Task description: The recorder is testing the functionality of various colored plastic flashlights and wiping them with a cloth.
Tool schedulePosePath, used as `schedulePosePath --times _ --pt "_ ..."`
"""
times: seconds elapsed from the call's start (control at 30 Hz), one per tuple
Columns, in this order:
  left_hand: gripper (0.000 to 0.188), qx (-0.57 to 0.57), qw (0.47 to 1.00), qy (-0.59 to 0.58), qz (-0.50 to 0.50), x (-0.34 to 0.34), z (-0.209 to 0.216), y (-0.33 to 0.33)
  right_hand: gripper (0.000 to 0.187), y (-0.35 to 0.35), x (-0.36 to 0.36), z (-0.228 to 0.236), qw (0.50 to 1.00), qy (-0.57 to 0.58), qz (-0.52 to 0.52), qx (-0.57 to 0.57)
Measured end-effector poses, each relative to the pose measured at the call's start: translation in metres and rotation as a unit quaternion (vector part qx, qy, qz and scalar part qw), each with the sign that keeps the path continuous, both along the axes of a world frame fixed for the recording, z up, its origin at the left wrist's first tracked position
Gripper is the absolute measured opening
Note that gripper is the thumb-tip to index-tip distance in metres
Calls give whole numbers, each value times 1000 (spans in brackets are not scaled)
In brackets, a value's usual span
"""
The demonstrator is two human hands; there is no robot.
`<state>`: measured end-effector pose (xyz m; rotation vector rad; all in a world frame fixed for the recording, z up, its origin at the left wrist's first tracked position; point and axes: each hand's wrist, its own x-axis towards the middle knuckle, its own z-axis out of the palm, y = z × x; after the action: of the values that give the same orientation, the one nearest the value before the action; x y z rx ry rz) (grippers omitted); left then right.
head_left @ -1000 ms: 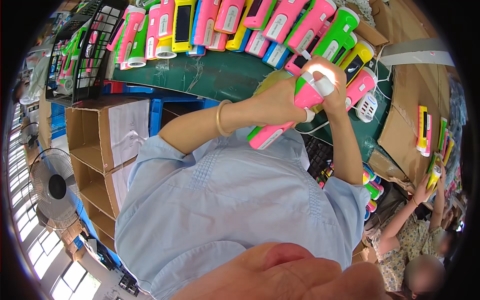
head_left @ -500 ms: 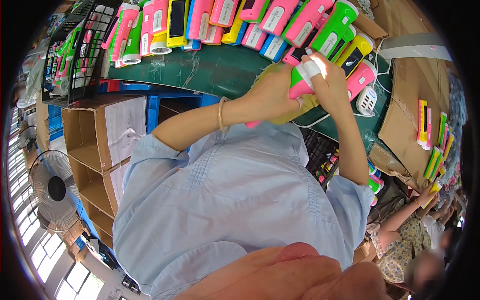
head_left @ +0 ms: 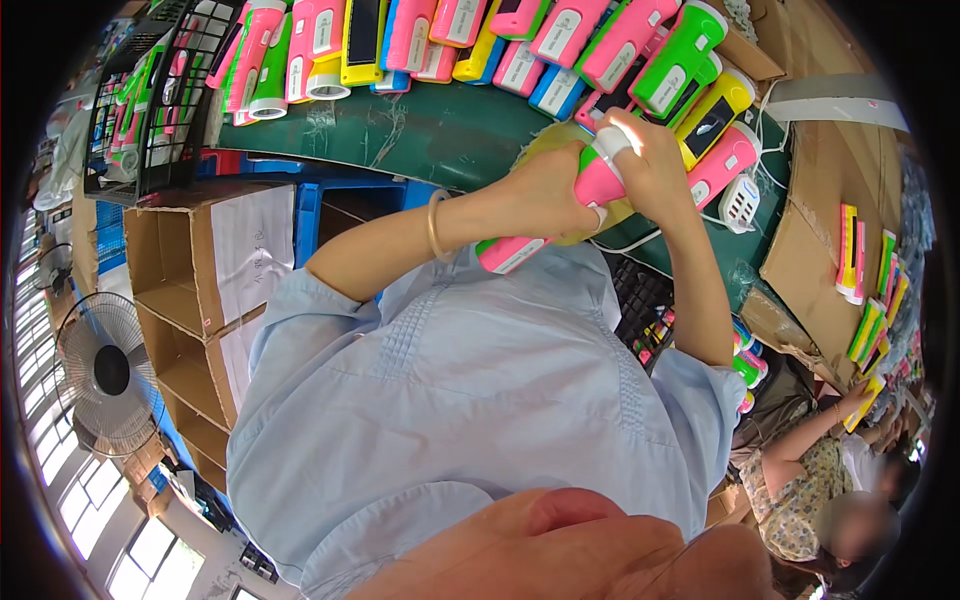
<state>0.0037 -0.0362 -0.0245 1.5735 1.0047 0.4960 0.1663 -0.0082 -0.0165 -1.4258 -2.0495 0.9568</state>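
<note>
Both my hands are closed on one pink and green flashlight with a white head, held slantwise in front of my chest. My left hand (head_left: 545,197) wraps round the body of the flashlight (head_left: 512,254), whose tail sticks out below the palm near my shirt. At the upper end my right hand (head_left: 652,172) grips the white head, with its fingers partly hidden behind it. Under my hands lies a yellowish, rounded thing (head_left: 575,238), mostly covered. Just beyond the right hand stand more flashlights, among them a yellow one (head_left: 712,118) and a pink one (head_left: 725,165).
Flashlights in several colours line the far side of the green tabletop (head_left: 430,125). A white multi-port charger (head_left: 739,203) with cables sits at the right. Left are a black wire basket (head_left: 185,110), cardboard compartments (head_left: 165,245) and a fan (head_left: 112,370). Another person (head_left: 800,480) works at far right.
The flashlight has turned in my hands, so its pink body and tail now show more below my left hand. Both hands keep nearly the same place. The view has shifted slightly.
</note>
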Motion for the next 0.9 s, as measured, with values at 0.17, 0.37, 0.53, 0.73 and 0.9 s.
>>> schedulePosePath --times 0.17,0.37,0.53,0.73,0.9 --pt "50 130 986 104 3 0 -6 0 34 -3 -7 3 998 -44 -10 40" --pt "55 -25 1000 -3 12 -3 15 16 26 -13 -3 7 987 113 -73 84" --pt "34 -197 948 -244 57 -13 33 17 33 -11 23 8 904 347 -239 -69" --pt "24 -332 883 -325 62 -15 37 29 23 -41 21 -9 902 355 -216 -120" --pt "31 -357 855 -367 82 -16 32 20 23 -65 10 -21 910 320 -220 -144"
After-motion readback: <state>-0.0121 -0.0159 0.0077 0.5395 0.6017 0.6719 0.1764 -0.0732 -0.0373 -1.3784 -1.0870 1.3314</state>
